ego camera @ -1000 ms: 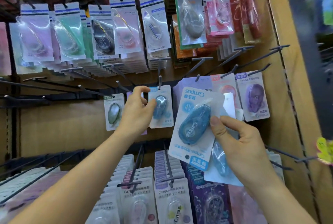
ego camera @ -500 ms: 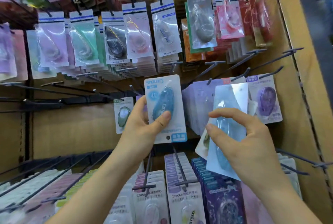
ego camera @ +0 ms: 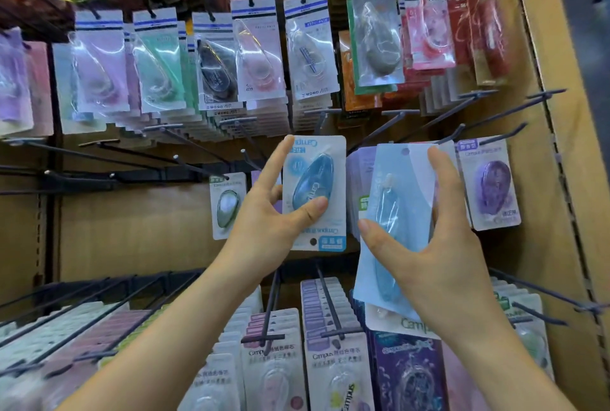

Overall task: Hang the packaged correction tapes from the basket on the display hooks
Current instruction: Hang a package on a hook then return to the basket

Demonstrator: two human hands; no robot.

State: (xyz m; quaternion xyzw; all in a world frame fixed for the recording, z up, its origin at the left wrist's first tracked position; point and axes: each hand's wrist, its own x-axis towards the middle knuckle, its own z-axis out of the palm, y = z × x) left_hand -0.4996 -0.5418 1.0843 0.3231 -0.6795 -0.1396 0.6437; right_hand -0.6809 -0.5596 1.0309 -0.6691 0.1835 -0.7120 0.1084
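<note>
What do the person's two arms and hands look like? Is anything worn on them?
Both forearms are bare up to the picture's lower edge: no sleeves, watch or bracelet show. The left hand and the right hand wear no gloves and no visible rings. The fingernails look short and unpainted.

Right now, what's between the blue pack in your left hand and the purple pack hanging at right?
In the head view, the right hand holding light-blue packs.

a tan wooden side panel [ego camera: 541,57] bounds the display on the right, a notched metal strip [ego camera: 561,159] running down its face. behind the racks sits a brown backboard [ego camera: 132,229], with a dark vertical upright [ego camera: 52,159] at the left.
</note>
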